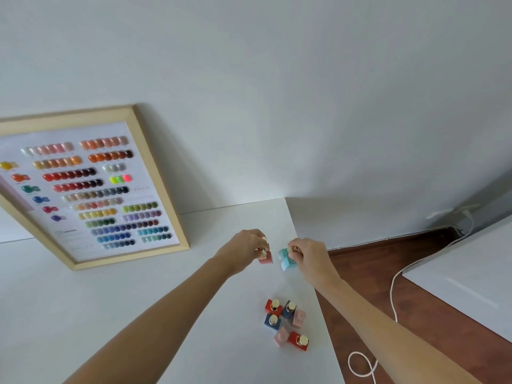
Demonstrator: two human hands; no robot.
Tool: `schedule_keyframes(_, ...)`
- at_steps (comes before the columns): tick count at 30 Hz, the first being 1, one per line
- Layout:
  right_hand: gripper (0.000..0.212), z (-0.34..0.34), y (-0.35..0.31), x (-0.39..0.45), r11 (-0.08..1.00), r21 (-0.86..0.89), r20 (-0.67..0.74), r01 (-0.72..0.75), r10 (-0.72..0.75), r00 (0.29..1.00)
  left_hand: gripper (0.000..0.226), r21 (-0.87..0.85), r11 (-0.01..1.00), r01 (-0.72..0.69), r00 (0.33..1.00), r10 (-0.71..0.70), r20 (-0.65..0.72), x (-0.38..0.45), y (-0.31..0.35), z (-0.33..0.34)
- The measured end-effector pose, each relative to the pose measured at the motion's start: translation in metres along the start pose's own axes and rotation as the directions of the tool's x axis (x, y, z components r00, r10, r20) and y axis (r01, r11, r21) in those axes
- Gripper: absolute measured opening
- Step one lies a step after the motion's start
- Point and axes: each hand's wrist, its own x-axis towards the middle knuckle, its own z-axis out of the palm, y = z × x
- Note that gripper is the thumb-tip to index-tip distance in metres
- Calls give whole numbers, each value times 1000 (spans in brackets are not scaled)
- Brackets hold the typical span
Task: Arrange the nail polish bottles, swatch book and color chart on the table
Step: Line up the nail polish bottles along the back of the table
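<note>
On the white table (138,300) my left hand (246,249) grips a pink nail polish bottle (266,257) by its gold cap. Just to its right, my right hand (307,254) holds light blue bottles (285,259) by their caps, near the table's far right corner. Closer to me sits a cluster of several bottles: a red one (273,306), a dark blue one (288,310), another blue one (273,322), pale pink ones (299,318) and a second red one (299,341). The framed color chart (91,187) leans against the wall at the left. No swatch book is in view.
The table's right edge runs just past the bottle cluster, with a brown wooden floor (374,273) below. A white cord (393,295) trails across the floor. Another white surface (471,273) stands at the right.
</note>
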Motion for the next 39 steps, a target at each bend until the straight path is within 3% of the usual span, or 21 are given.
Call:
schedule_keyframes(11, 12, -8, -6, 116, 997, 74, -113, -11, 19, 993, 26, -55, 994, 92, 993, -96, -74, 78, -34, -25)
schedule_keyframes(24, 9, 14, -2, 166, 999, -16, -42, 43, -44, 998, 34, -71, 989, 133, 984, -140, -109, 128, -55, -12)
schedule_keyframes(28, 26, 16, 1, 166, 997, 49, -66, 61, -58, 996, 42, -89, 988, 123, 970, -138, -200, 125, -54, -4)
schedule_keyframes(31, 46, 19, 5, 160, 993, 104, -88, 56, -47, 995, 39, -104, 989, 105, 930, -134, -342, 116, -52, 7)
schedule_keyframes(34, 55, 25, 9, 154, 991, 133, -111, -7, 22, 994, 39, -262, 944, 202, 867, -297, -401, 109, -50, 20)
schedule_keyframes(39, 42, 35, 15, 155, 985, 118, -56, -125, 132, 990, 57, -517, 768, 378, 801, -551, -233, 118, -48, 31)
